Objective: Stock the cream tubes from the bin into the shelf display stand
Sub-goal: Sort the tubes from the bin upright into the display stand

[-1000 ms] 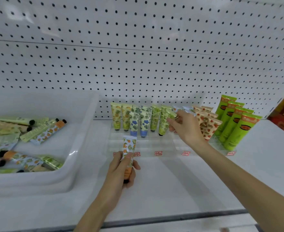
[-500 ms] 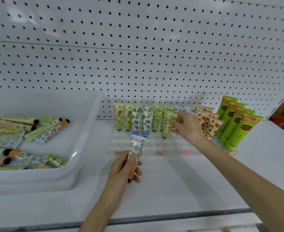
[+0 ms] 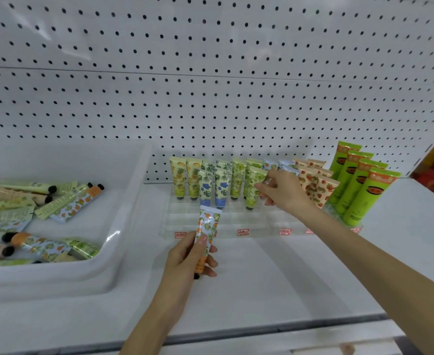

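**Head view.** The left hand (image 3: 189, 257) is low and central above the shelf (image 3: 274, 278), in front of the display stand (image 3: 236, 222). Its grip is closed round one orange-print tube (image 3: 209, 230), with the thumb on the front face and the fingers curled behind. The tube stands nearly upright, crimped end up and black cap down. Its upper end overlaps the clear front edge of the stand.

The right hand (image 3: 286, 192) reaches to the rear rows of the stand. Its fingertips are at the green-print tubes (image 3: 253, 183), just left of the strawberry-print tubes (image 3: 318, 185). The fingers are bent, but it cannot be determined whether this grip holds a tube.

The white bin (image 3: 126, 201) sits on the shelf to the left of the stand and contains loose tubes (image 3: 64, 203) lying flat. Tall green tubes (image 3: 359, 190) stand at the right end of the stand. A white pegboard (image 3: 210, 85) forms the back wall.
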`<state>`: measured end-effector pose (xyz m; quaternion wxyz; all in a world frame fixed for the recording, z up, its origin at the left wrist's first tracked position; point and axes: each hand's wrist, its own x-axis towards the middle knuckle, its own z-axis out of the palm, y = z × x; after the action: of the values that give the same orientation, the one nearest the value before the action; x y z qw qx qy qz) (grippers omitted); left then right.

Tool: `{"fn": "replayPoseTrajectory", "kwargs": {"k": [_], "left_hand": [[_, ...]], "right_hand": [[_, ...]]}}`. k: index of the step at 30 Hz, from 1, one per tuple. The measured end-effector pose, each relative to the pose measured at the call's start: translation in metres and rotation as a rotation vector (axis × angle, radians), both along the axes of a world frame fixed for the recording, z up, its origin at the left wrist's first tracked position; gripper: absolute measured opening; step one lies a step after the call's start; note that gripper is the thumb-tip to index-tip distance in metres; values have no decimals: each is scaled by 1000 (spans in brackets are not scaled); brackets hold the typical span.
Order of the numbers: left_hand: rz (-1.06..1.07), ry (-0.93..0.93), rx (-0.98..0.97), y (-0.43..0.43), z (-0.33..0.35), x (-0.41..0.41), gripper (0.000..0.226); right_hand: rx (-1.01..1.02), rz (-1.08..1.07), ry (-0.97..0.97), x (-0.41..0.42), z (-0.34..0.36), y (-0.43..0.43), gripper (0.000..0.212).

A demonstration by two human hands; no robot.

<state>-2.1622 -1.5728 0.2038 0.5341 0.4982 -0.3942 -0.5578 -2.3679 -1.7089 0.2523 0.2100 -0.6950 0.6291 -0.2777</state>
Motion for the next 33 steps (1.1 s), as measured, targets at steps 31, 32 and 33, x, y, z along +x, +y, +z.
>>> {"fn": "replayPoseTrajectory", "kwargs": {"k": [31,32,33], "left_hand": [[-108,81,-24,-13,-2,-33,21],[-110,72,-28,-13,-2,-33,20],[-111,64,-31,-13,-2,-34,20]], "right_hand": [[-211,-50,-50,10,7,12,30],[-203,-54,-55,10,7,9,29],[-194,-59,-64,11,7,7,27]]}}
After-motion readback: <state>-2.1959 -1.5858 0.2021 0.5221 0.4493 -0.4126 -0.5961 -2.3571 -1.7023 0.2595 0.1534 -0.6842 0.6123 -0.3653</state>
